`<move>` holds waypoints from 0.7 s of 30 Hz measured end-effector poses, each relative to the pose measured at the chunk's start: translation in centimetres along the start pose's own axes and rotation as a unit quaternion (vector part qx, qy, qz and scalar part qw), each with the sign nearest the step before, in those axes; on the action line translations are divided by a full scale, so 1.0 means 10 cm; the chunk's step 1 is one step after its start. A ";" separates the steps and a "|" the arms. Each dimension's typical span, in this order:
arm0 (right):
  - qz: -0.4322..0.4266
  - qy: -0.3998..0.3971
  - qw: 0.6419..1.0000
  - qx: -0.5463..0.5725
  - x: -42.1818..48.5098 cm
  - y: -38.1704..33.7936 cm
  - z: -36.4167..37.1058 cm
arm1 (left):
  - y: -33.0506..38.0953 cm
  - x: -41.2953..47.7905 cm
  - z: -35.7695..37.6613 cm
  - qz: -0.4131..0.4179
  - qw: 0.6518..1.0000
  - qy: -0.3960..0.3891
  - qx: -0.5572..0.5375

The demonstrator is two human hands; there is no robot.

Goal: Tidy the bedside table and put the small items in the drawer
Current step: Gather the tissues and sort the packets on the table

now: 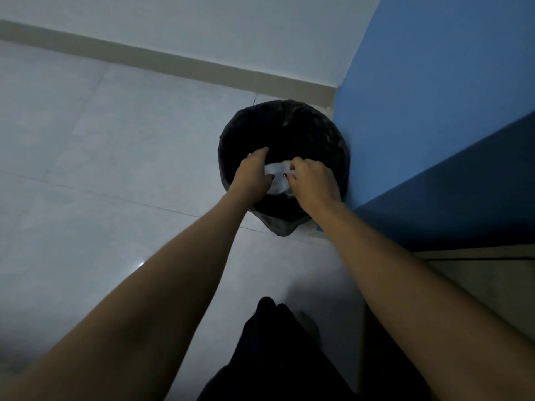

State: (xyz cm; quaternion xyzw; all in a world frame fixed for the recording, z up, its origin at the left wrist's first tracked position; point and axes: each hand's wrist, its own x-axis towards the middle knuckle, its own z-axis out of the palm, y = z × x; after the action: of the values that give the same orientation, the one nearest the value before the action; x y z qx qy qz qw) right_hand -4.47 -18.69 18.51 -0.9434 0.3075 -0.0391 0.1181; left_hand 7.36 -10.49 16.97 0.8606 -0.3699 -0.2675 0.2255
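A round bin lined with a black bag (304,123) stands on the floor in the corner beside a blue wall. Both my arms reach down over its mouth. Crumpled white paper (278,178) sits between my hands, above the bin's opening. My left hand (254,178) pinches the paper's left edge with its thumb, its fingers stretched forward. My right hand (312,180) is curled over the paper's right side, thumb and fingers gripping it. The bedside table and its drawer are out of view.
Pale glossy floor tiles (101,169) spread to the left, with a beige skirting board (173,65) along the white wall. A blue wall (434,111) and a darker blue panel (463,204) rise on the right. My dark-clothed legs (278,357) show at the bottom.
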 end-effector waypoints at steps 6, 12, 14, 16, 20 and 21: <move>0.000 -0.004 0.999 0.040 -0.51 -0.27 -0.41 | 0.21 -0.43 -0.21 0.025 0.999 0.033 -0.005; 0.017 0.003 0.997 0.080 -1.38 -0.32 -1.22 | 0.87 -1.23 -0.30 0.100 0.994 0.018 0.031; 0.039 0.023 0.996 0.073 -1.69 -0.19 -1.58 | 1.24 -1.47 -0.35 0.141 0.989 0.027 0.039; 0.070 0.045 0.995 0.060 -1.95 -0.01 -1.90 | 1.63 -1.66 -0.38 0.175 0.983 0.036 0.044; 0.153 0.146 0.976 0.042 -2.72 0.50 -2.59 | 2.54 -2.15 -0.28 0.264 0.963 0.031 0.034; 0.166 0.168 0.971 0.036 -2.88 0.63 -2.71 | 2.73 -2.23 -0.25 0.279 0.960 0.029 0.026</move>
State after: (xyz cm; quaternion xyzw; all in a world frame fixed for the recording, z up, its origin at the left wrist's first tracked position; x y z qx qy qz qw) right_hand -35.27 -12.06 43.20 -0.8541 0.4738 -0.1882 0.1032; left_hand -18.20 -10.13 41.38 0.7364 -0.5952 -0.1592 0.2795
